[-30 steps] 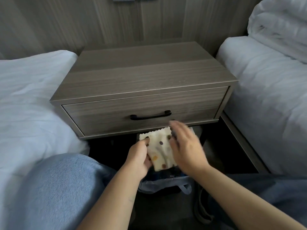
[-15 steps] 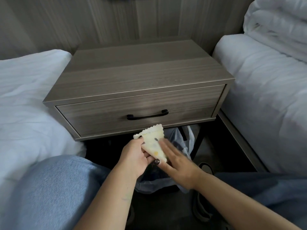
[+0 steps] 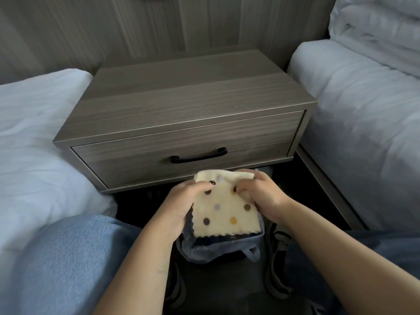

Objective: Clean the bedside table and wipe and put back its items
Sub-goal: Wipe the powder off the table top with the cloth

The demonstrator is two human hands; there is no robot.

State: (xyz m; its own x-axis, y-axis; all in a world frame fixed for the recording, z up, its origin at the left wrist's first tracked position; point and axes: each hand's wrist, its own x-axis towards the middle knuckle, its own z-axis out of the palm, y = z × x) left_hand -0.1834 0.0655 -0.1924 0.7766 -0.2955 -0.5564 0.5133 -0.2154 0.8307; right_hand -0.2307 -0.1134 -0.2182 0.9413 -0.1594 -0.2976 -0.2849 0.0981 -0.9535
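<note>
A cream cloth (image 3: pixel 225 212) with coloured dots is spread flat between both hands, just below and in front of the bedside table. My left hand (image 3: pixel 181 203) grips its left edge, fingers curled over the top. My right hand (image 3: pixel 261 196) pinches the upper right corner, where the top edge is folded over. The grey wooden bedside table (image 3: pixel 188 96) has a bare top, and its drawer with a black handle (image 3: pixel 198 156) is closed.
A bin lined with a bluish plastic bag (image 3: pixel 218 248) sits on the dark floor under the cloth. White beds flank the table, left (image 3: pixel 38 142) and right (image 3: pixel 363 123). My denim-clad knee (image 3: pixel 63 264) is at lower left. Straps of a bag (image 3: pixel 278 269) lie on the floor.
The cloth, held folded in my left hand, has been opened out flat. My right hand moved from brushing it to gripping its right corner. The view shifted down slightly.
</note>
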